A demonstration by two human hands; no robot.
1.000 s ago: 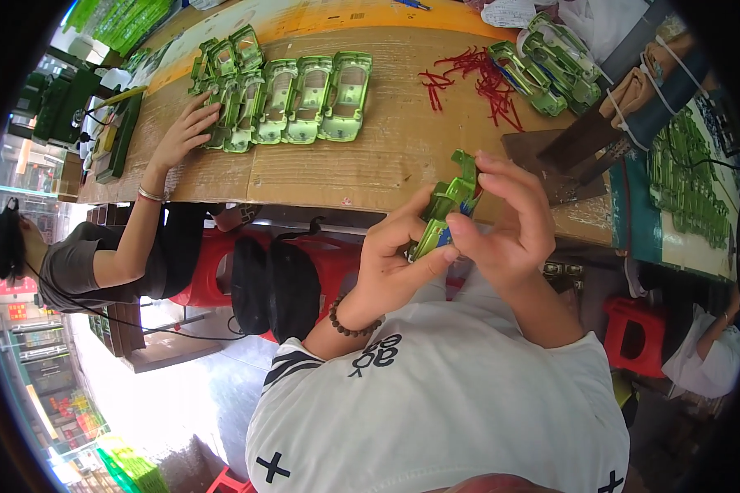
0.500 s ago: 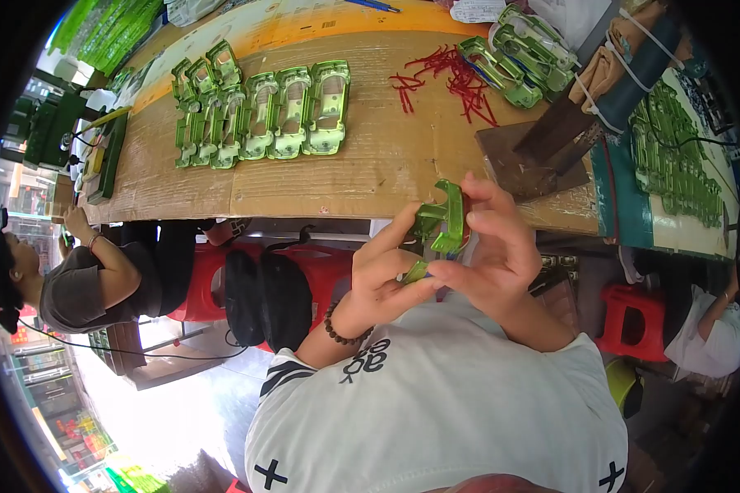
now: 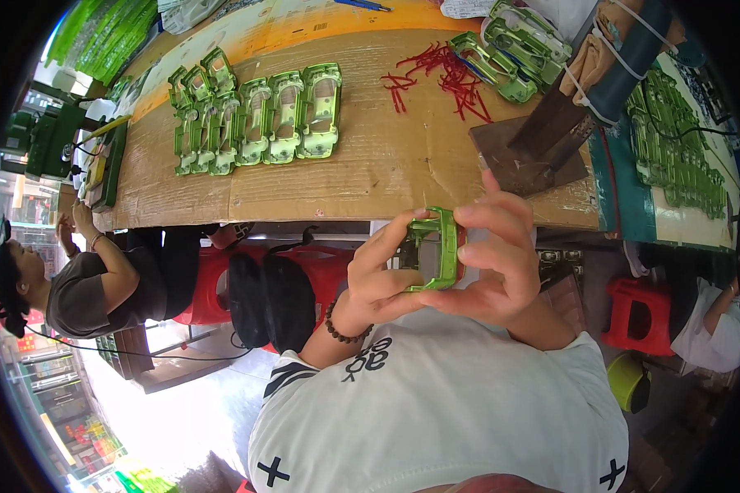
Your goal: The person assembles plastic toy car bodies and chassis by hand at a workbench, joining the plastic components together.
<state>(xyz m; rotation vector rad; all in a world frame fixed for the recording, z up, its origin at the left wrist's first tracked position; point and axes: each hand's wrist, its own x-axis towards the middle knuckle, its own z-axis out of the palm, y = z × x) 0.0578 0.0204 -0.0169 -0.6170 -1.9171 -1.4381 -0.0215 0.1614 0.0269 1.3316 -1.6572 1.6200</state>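
Between my two hands, in front of the table edge, is a green plastic toy-car body shell (image 3: 446, 251), its open frame seen from the side. My left hand (image 3: 380, 271) grips its left end, fingers along the top and thumb below. At the other end my right hand (image 3: 501, 259) pinches the shell, with the index finger stretched upward. A bit of red shows by the right fingertips, too small to name. On the table to the left stand several like shells (image 3: 319, 111) in rows. Thin red strips (image 3: 460, 82) lie loose farther right.
More green shells (image 3: 510, 57) are heaped behind the red strips. A brown metal stand (image 3: 534, 156) with a wrapped, tied post rises at the right, close to my right hand. A co-worker (image 3: 99, 279) sits at the left; red stools (image 3: 640, 316) stand below the table.
The green shell has been turned between my hands, from tilted to more upright, with its open side now showing. Both hands still hold it. The head view has shifted slightly.
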